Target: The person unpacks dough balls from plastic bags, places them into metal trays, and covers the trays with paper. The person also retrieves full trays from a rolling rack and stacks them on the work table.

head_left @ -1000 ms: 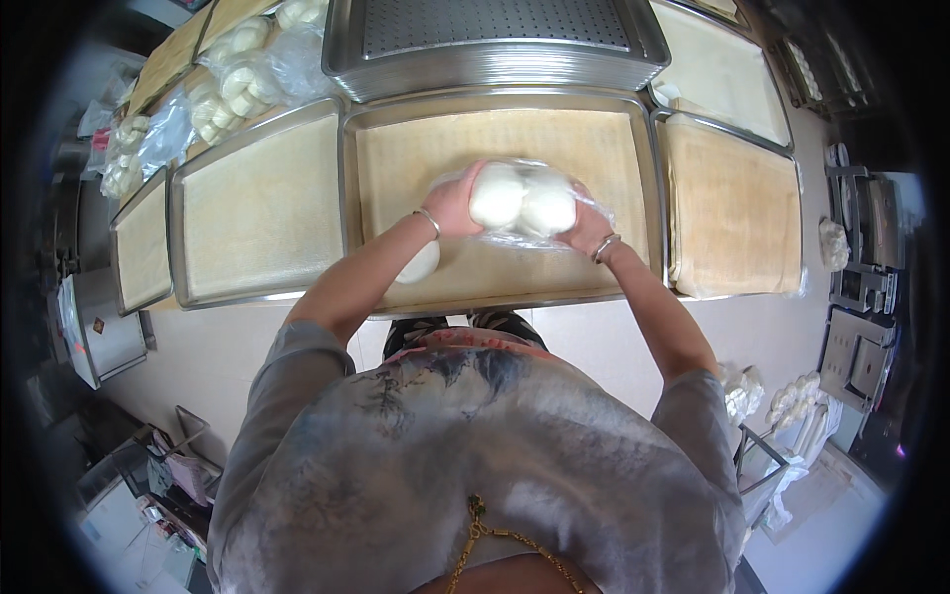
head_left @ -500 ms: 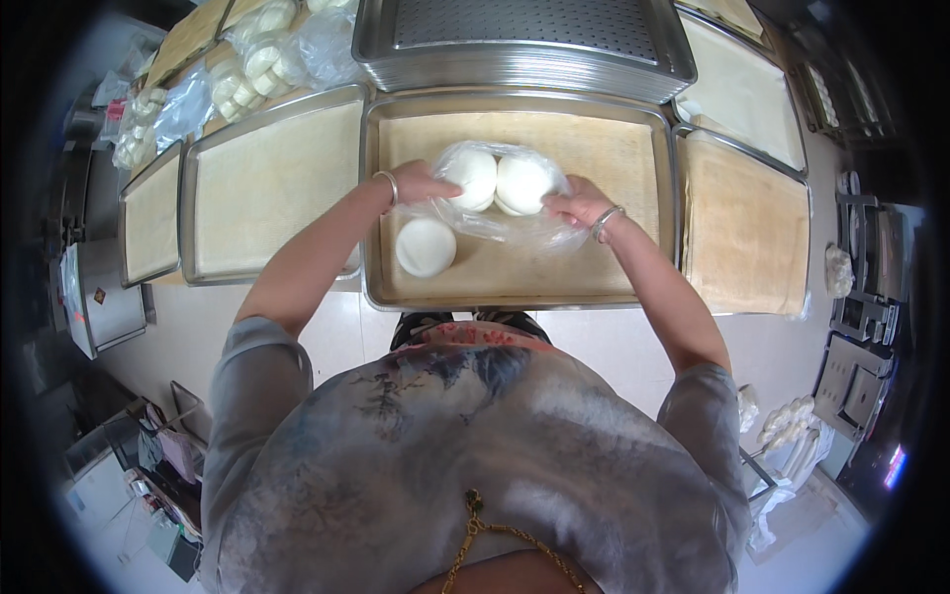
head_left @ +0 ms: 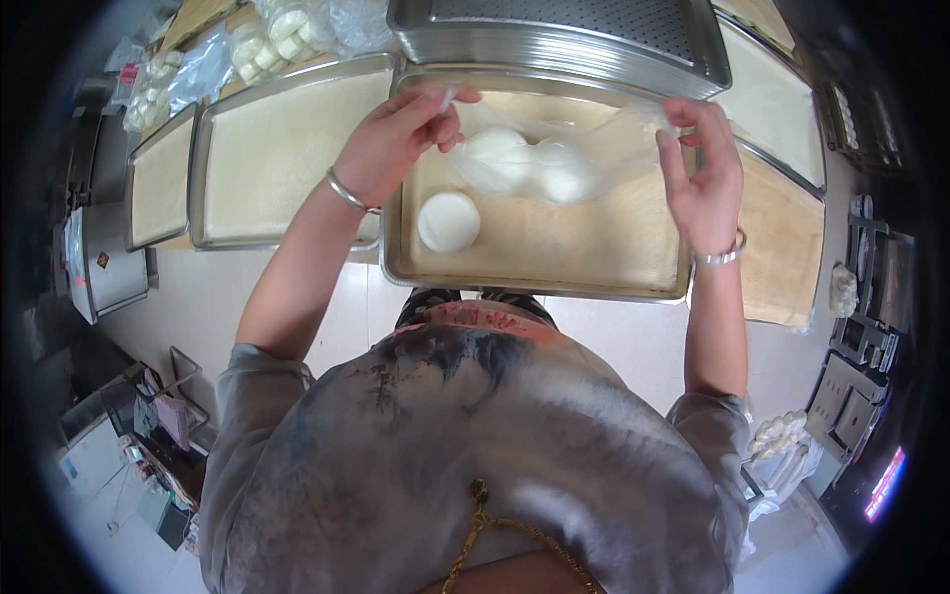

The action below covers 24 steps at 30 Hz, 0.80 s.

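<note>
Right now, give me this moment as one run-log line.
left hand: at clear bag, grip unclear | right hand: open, at bag's right end | white buns: under film | loose bun: on tray, uncovered

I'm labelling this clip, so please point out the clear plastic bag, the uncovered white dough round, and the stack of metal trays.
Clear plastic bag (head_left: 606,150): head view, on its sheer film.
Uncovered white dough round (head_left: 448,222): head view, middle of its top.
Stack of metal trays (head_left: 559,49): head view, layered near edges.
</note>
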### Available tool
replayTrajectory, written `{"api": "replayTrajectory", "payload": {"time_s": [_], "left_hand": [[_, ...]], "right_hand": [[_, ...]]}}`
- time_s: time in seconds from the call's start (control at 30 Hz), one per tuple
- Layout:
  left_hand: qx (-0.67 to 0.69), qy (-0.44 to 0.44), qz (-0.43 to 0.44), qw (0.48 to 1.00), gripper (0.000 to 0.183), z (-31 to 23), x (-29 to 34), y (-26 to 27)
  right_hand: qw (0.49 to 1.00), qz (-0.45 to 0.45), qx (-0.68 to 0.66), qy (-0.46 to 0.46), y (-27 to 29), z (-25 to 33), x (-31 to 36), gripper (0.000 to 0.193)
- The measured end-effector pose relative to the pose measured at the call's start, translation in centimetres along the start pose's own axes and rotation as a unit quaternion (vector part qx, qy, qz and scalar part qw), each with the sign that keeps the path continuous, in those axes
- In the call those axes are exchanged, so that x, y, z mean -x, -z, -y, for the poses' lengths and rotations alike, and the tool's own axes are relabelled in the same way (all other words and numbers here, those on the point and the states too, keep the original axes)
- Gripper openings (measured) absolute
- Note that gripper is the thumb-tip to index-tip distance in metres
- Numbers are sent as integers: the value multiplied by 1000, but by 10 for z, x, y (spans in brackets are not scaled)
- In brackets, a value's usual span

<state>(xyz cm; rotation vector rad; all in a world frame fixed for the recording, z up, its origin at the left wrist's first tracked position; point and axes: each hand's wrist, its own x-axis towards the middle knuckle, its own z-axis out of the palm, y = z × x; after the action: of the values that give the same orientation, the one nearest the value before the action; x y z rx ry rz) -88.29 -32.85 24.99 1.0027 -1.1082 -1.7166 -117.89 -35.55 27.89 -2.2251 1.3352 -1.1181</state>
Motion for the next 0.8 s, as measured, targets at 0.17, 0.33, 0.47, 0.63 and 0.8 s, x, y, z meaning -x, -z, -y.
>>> {"api": "replayTrajectory", "payload": {"time_s": [0.17,0.33,0.47,0.63,0.8], "left_hand": [[-73,0,-28,997,45,3,-3,-14],[-40,10,-35,999,46,6,2,-11],[-30,20,-37,999,46,7,10,-5],[9,19,-33,999,46,8,14,5],[68,23,-16,997,48,13,19,19]], "right_hand": [[939,291,-171,62,-79,35,61,30],[924,294,113,216,-214,15,113,41],[923,295,92,230,-266,3,116,43],[861,505,-62,4,-231,23,96,53],[740,485,-446,-136,-124,50,47,67]]}}
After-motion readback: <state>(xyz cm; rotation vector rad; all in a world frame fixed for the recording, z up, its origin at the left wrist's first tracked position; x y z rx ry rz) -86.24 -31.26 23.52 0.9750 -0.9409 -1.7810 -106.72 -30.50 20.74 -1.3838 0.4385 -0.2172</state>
